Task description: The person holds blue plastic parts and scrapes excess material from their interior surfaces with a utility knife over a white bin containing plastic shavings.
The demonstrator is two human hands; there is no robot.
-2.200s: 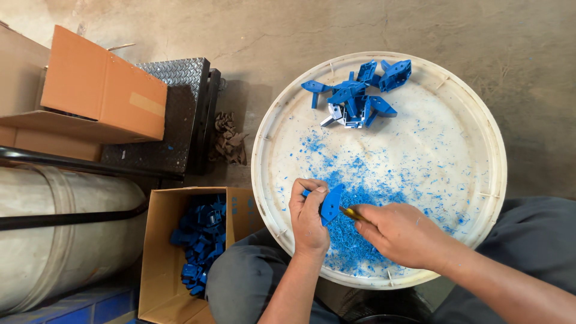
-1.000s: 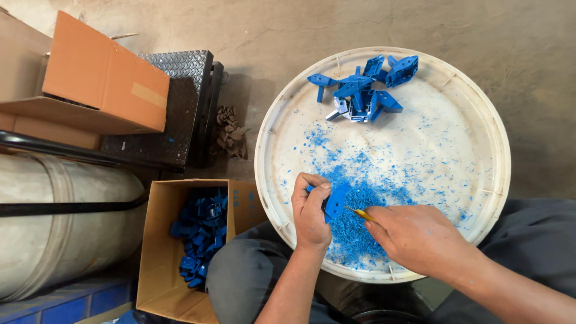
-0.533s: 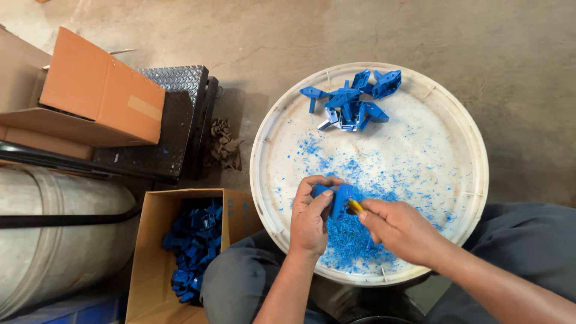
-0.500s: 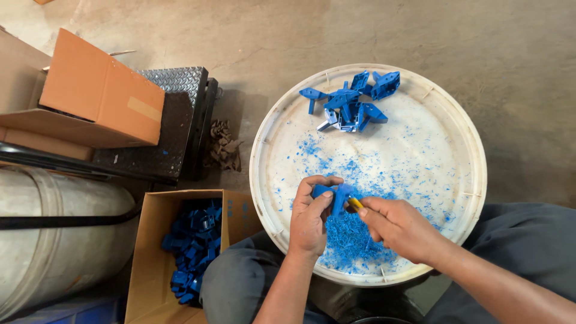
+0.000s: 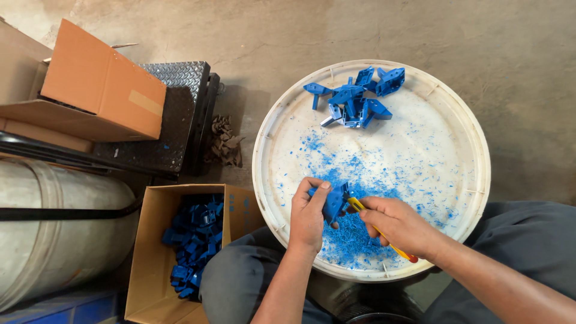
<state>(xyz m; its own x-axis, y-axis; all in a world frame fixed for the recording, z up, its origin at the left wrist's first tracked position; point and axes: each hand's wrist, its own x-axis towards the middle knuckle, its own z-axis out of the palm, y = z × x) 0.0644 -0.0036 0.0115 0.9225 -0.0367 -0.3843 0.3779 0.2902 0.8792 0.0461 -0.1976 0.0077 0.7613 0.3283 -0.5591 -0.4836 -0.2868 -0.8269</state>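
My left hand (image 5: pixel 308 211) grips a blue plastic part (image 5: pixel 333 203) over the near side of a round white tray (image 5: pixel 474 150). My right hand (image 5: pixel 396 223) holds a small yellow-handled knife (image 5: pixel 360 208) with its tip against that part. Blue shavings (image 5: pixel 354 234) lie heaped on the tray under both hands. Several more blue plastic parts (image 5: pixel 355 99) sit in a pile at the far edge of the tray.
An open cardboard box (image 5: pixel 150 252) with several blue parts (image 5: pixel 195 240) stands on the floor at my left knee. Farther left are an orange-brown carton (image 5: pixel 102 84), a metal tread plate (image 5: pixel 171 120), a crumpled rag (image 5: pixel 225 141) and a large pale drum (image 5: pixel 54 234).
The hands have stayed over the near part of the tray, turning the blue part slightly while the knife works at it. The view has shifted a little.
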